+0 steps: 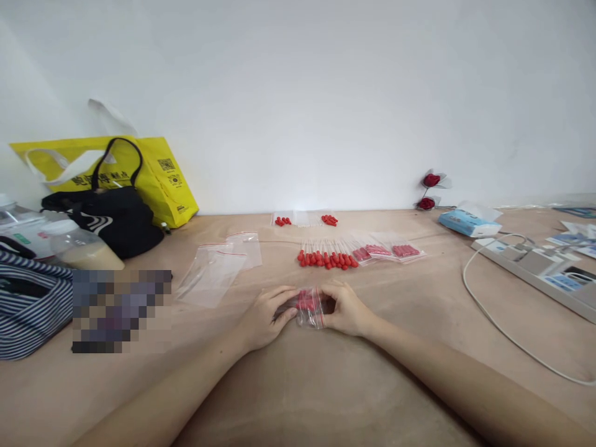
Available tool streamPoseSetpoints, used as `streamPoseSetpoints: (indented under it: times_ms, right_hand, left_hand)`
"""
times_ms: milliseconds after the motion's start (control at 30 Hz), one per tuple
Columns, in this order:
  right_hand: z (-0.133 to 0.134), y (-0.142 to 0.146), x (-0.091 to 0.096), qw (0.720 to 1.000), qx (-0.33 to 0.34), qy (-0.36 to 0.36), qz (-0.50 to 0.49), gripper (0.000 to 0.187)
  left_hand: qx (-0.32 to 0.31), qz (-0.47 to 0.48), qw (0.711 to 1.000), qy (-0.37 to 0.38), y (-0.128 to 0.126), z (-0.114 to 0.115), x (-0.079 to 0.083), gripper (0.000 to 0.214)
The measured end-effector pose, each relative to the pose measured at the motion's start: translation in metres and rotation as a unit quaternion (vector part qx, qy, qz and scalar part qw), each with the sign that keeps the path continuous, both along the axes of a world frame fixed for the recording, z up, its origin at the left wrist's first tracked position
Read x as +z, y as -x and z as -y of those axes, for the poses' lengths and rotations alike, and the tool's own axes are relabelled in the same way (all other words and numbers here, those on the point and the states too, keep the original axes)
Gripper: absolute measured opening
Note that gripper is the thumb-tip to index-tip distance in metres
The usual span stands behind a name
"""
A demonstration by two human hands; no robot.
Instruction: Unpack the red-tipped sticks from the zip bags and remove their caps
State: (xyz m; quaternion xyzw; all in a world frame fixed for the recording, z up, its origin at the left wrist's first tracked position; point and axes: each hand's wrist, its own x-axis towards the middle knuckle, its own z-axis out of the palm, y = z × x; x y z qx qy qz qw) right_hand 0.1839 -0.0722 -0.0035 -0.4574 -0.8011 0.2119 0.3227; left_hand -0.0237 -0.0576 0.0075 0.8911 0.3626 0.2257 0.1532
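Observation:
Low over the table in front of me, a clear zip bag with red pieces inside is held between both hands. My left hand pinches its left side, thumb below and fingers on top. On its right side my right hand grips it with curled fingers. Just beyond lies a row of red-tipped white sticks. Beside that row, on the right, lie several filled zip bags with red ends showing through. Flat, unfilled zip bags lie to the left of my left hand.
At the back are more red-tipped pieces. To the left stand a yellow bag, a black cap, a bottle and a striped pouch. On the right are a tissue pack, a power strip, its white cable and artificial roses.

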Motion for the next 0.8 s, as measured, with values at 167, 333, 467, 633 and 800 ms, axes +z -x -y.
streamPoseSetpoints:
  times_ms: [167, 333, 467, 633, 800]
  right_hand:
    - [0.001, 0.004, -0.001, 1.000, 0.000, -0.018, 0.002, 0.004]
    - [-0.001, -0.010, 0.001, 1.000, -0.023, -0.009, -0.007, 0.004]
    - [-0.002, -0.019, 0.002, 1.000, 0.018, -0.012, -0.020, 0.012]
    - [-0.002, -0.006, 0.001, 0.994, 0.077, -0.037, -0.061, 0.025]
    - [0.001, -0.006, 0.003, 0.996, 0.075, -0.025, -0.039, 0.021]
  left_hand:
    - [-0.002, 0.004, 1.000, 0.007, 0.000, -0.001, 0.001, 0.030]
    - [0.012, 0.000, 1.000, 0.003, 0.003, -0.003, 0.001, 0.030]
    - [0.018, -0.005, 1.000, -0.001, 0.004, -0.005, 0.001, 0.030]
    - [0.009, 0.000, 1.000, -0.002, 0.004, -0.005, 0.000, 0.030]
    - [0.010, 0.000, 1.000, -0.009, 0.004, -0.005, -0.001, 0.031]
